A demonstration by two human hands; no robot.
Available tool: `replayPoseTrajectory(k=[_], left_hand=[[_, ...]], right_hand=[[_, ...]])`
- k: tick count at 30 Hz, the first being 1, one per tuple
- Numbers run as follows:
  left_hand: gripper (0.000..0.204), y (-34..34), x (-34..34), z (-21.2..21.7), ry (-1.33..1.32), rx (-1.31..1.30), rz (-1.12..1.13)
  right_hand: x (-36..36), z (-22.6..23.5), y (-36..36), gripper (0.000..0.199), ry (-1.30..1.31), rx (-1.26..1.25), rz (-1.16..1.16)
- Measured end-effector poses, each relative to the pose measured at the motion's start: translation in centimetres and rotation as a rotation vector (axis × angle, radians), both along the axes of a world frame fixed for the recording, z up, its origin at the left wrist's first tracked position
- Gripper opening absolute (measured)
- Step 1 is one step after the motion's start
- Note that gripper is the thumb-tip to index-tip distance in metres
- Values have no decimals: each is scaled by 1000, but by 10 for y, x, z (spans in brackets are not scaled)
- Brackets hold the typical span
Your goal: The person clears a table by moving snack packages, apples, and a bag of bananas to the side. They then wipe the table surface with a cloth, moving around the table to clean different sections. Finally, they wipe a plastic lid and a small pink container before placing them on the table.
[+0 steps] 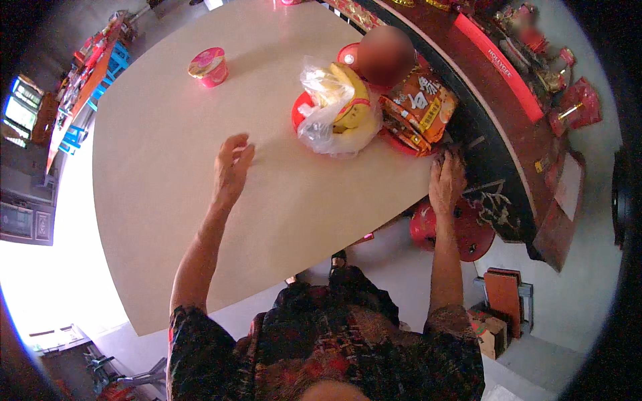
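My left hand (233, 167) hovers over or rests on the beige tabletop (167, 180); its fingers are loosely bent and apart, with nothing in them. At the table's right edge, my right hand (447, 182) has its fingers stretched forward, close to an orange noodle-type package (422, 110) on a red plate. No held thing shows in it. Between the hands, farther off, yellow bananas (354, 110) sit in a clear plastic bag (321, 130) upon another red plate (301, 107). A pink cup with a lid (208, 67) stands alone at the far left.
A blurred round reddish thing (386, 57) sits behind the package. Along the right runs a dark red altar-like counter (495, 80) with a long red box (498, 63). Below the table's right edge is a red drum-shaped stool (435, 230). Blue stools (110, 67) stand far left.
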State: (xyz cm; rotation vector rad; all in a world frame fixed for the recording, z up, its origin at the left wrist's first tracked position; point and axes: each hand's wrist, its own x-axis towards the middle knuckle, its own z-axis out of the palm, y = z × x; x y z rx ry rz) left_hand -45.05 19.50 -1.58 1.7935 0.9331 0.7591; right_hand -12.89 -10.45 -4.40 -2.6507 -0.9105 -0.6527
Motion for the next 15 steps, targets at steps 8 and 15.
replayPoseTrajectory(k=[8, 15], left_hand=[[32, -50, -173, -10, 276, 257, 189], [46, -77, -231, -6, 477, 407, 187]], right_hand=[[-165, 6, 41, 55, -5, -31, 174], [-285, 41, 96, 50, 361, -85, 693]])
